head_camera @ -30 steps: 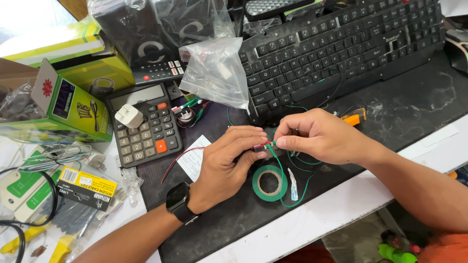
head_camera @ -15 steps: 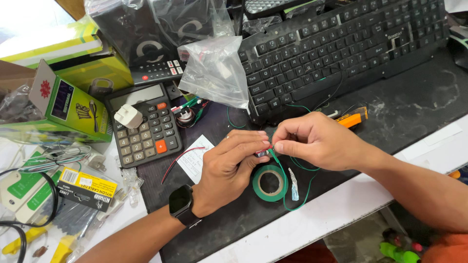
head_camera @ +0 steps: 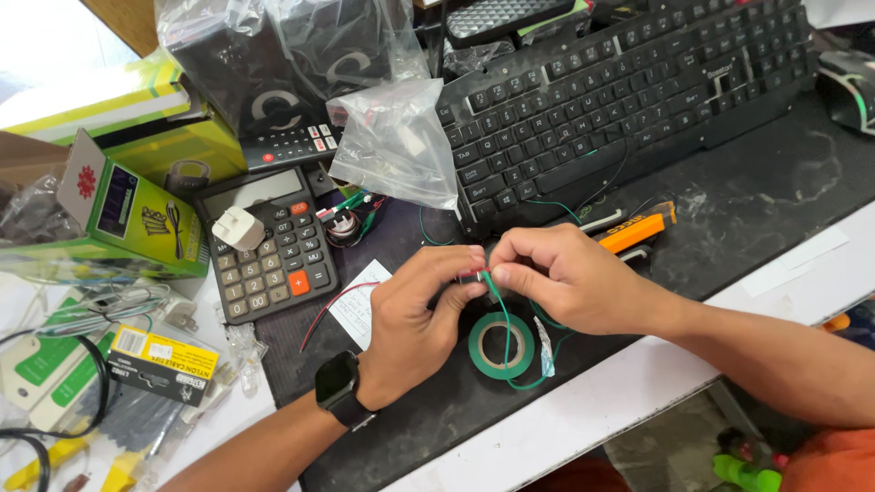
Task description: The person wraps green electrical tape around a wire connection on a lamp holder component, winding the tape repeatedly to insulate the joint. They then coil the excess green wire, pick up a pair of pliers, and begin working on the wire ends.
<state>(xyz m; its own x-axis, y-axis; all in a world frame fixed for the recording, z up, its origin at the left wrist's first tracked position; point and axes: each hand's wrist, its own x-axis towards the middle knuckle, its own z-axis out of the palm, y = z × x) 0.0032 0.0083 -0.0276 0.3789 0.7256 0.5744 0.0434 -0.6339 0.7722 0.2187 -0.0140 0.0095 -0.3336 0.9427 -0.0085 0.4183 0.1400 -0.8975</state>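
My left hand [head_camera: 415, 323], with a black smartwatch [head_camera: 339, 387] on its wrist, and my right hand [head_camera: 565, 278] meet fingertip to fingertip over a black mat [head_camera: 747, 210]. Between them they pinch a small component where thin green wire [head_camera: 499, 305] and a red wire [head_camera: 333, 305] join. The green wire hangs down from the fingers across a roll of green tape [head_camera: 501, 346] lying flat on the mat just below the hands. The component itself is mostly hidden by my fingers.
A black keyboard [head_camera: 620, 100] lies behind the hands, an orange-handled tool [head_camera: 638, 228] beside my right hand. A grey calculator [head_camera: 269, 246], clear plastic bag [head_camera: 396, 146], green boxes [head_camera: 137, 219] and a yellow cable-tie pack [head_camera: 159, 364] crowd the left. The white bench edge [head_camera: 583, 410] runs below.
Both hands stay pinched on the wire joint above the tape roll, with only small finger shifts; the view has drifted slightly.
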